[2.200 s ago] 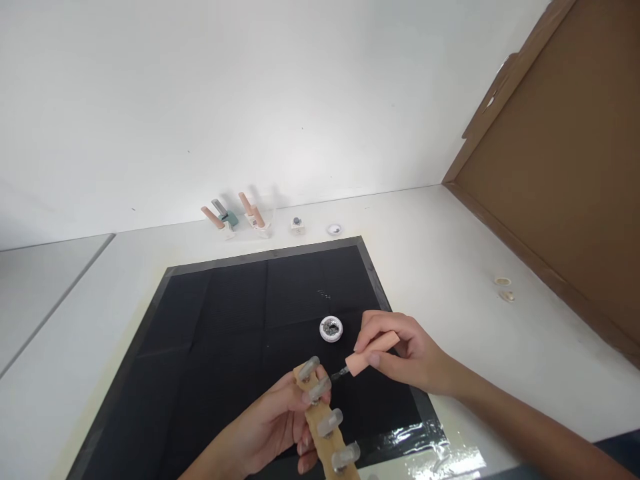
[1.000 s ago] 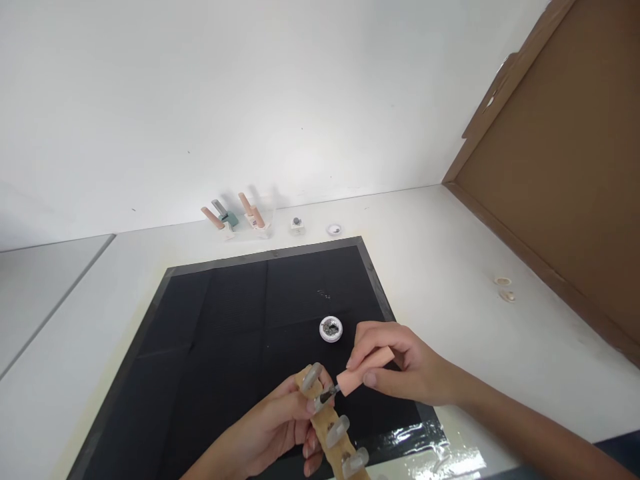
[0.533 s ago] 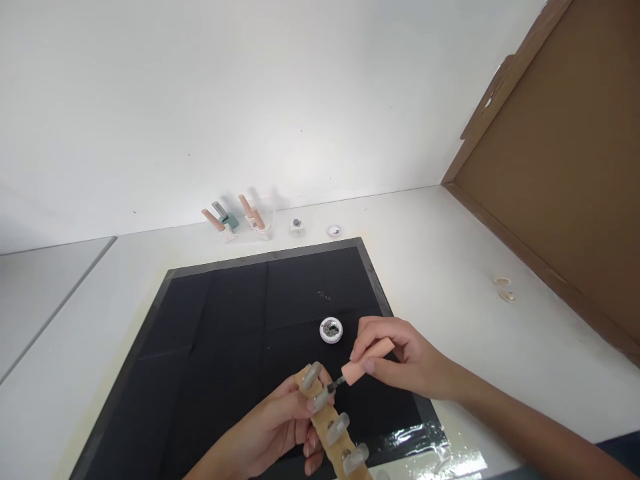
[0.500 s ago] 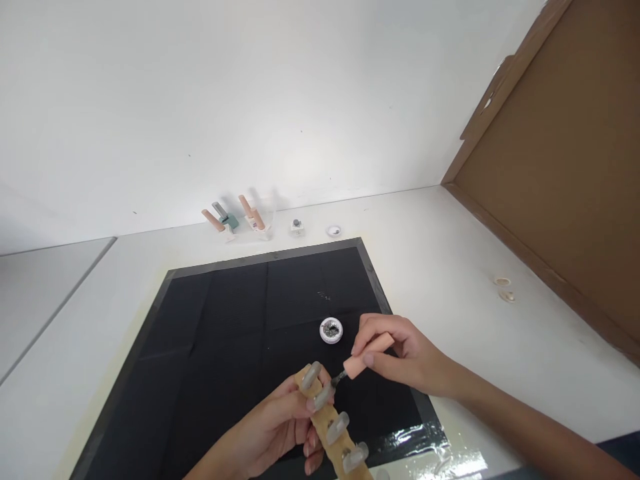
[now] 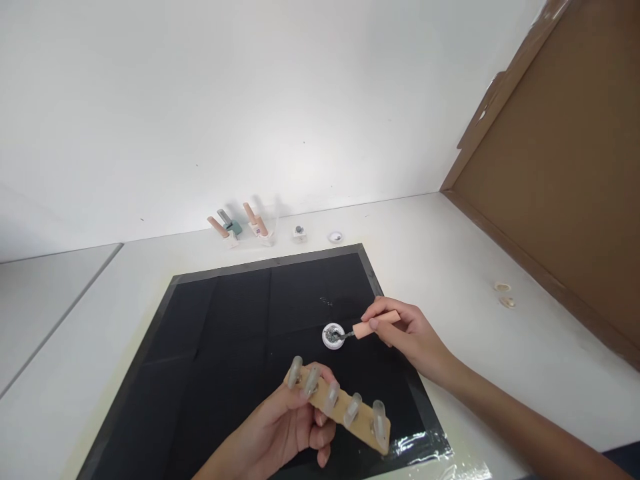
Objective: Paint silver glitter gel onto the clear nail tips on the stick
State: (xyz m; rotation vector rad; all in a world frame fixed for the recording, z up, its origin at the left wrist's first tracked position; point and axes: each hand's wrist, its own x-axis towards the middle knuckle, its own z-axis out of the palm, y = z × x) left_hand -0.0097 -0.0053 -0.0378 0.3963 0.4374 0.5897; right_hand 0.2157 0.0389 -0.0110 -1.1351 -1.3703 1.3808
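Observation:
My left hand [image 5: 293, 423] grips a tan wooden nail display stand [image 5: 345, 417], tilted over the black mat. Several translucent greyish false nails [image 5: 352, 409] stand on it in a row. In my right hand [image 5: 407, 333] is a nail polish brush [image 5: 370, 325] with a peach handle, held between thumb and fingers. Its dark bristle end is at the small round white pot [image 5: 333, 336] of silvery glitter, which sits on the mat beyond the stand. Some of the right fingers are hidden behind the handle.
A black mat [image 5: 230, 347] with taped edges covers the white table. Along the back stand nail polish bottles [image 5: 260, 230], a small clear jar [image 5: 299, 233] and a white lid [image 5: 335, 237]. Two small cream pieces [image 5: 506, 302] lie right, near a cardboard panel [image 5: 555, 167].
My right hand has moved the brush away from the false nails, forward to the glitter pot. My left hand has swung the stand to a flatter angle, bringing the whole row into view.

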